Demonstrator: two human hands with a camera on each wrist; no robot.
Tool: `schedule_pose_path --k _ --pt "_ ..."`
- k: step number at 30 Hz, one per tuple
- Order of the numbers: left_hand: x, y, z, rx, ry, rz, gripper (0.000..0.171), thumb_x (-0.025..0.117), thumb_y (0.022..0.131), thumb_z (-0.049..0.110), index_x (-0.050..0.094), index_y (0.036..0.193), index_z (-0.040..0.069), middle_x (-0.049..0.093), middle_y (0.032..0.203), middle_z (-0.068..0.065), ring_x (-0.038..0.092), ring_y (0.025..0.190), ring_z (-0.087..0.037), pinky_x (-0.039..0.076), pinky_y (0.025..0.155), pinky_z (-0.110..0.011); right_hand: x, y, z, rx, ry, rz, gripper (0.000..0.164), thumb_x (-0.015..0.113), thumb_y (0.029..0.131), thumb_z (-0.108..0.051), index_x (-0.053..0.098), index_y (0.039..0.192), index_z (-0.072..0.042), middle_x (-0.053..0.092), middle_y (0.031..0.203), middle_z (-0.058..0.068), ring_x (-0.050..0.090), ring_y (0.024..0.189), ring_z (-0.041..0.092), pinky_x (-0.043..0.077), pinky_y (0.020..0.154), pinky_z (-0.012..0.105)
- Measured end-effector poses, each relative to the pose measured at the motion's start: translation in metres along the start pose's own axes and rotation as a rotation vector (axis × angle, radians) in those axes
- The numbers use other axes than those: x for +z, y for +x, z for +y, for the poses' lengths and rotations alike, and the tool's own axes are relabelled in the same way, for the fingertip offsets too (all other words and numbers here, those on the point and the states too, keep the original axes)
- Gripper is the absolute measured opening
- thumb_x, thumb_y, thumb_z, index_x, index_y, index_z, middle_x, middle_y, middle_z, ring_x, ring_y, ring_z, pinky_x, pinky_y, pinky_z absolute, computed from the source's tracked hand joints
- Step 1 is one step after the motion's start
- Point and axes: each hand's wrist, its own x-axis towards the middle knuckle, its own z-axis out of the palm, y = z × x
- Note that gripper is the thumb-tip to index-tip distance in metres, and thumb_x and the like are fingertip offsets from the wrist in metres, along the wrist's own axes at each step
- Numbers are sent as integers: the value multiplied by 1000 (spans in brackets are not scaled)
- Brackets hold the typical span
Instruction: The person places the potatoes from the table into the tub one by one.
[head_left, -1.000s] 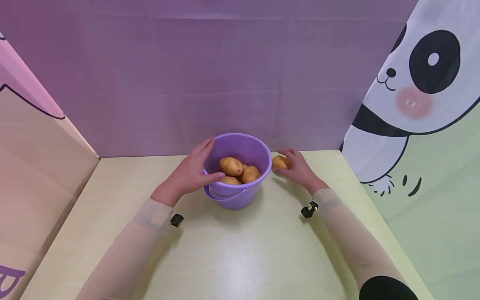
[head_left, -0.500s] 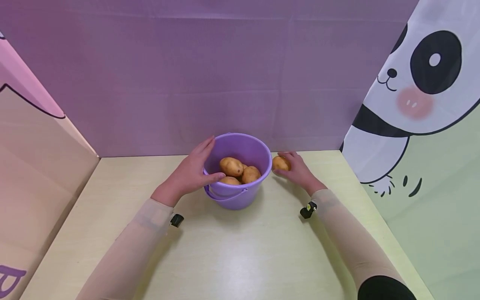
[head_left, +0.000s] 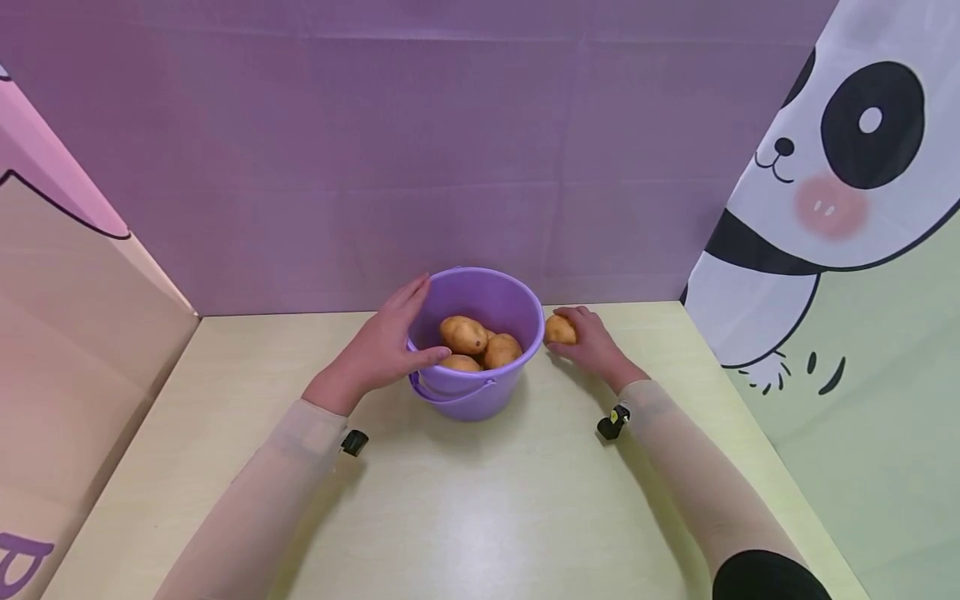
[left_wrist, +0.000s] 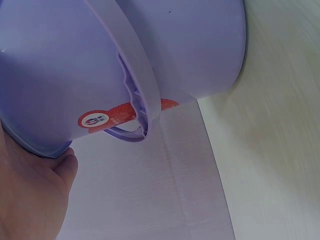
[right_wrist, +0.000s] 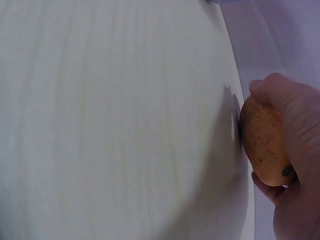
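A purple plastic bucket stands upright near the back of the table, with several potatoes inside. My left hand holds the bucket's left side at the rim, its thumb over the front edge and its fingers along the side. In the left wrist view, the bucket's handle hangs down its outer wall, past a red label. Just right of the bucket, my right hand grips one potato between thumb and fingers. Whether this potato touches the table, I cannot tell.
The pale wooden table meets a purple backdrop just behind the bucket. A panda-print panel borders the right side, and a pink-and-beige panel the left.
My right hand's fingers have closed around the potato beside the bucket and the hand has shifted slightly left. The left hand and the bucket have stayed in place.
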Motion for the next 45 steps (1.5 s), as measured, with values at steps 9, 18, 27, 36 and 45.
schedule_pose_path --k 9,18,27,36,45 --pt "-2 -1 1 13 -3 -6 115 77 96 61 20 175 1 12 185 -11 13 170 -36 24 132 -64 2 0 0 22 8 4 65 88 92 -14 60 149 3 59 140 26 53 123 43 49 102 57" --pt "0 -1 1 6 -4 -11 114 79 96 57 19 176 2 11 185 -10 12 170 -36 24 132 -64 6 0 6 12 21 31 64 86 94 -15 59 148 4 59 138 27 53 124 44 48 103 58" --pt "0 0 1 4 12 -16 116 76 96 64 19 176 2 12 185 -10 13 170 -35 25 132 -63 5 -1 7 87 111 50 69 85 93 -15 57 154 1 59 140 25 56 123 39 50 103 54" --pt "-4 0 3 12 46 -19 117 78 95 61 18 176 1 12 185 -11 12 170 -35 24 132 -63 -9 6 -11 21 186 124 63 82 93 -9 60 151 3 63 135 27 58 118 39 48 102 52" --pt "-7 1 1 28 72 -41 141 63 83 95 16 176 1 8 186 -9 11 171 -36 23 134 -60 -21 6 -31 44 217 146 65 83 95 -8 59 154 2 63 142 26 60 120 39 50 102 52"
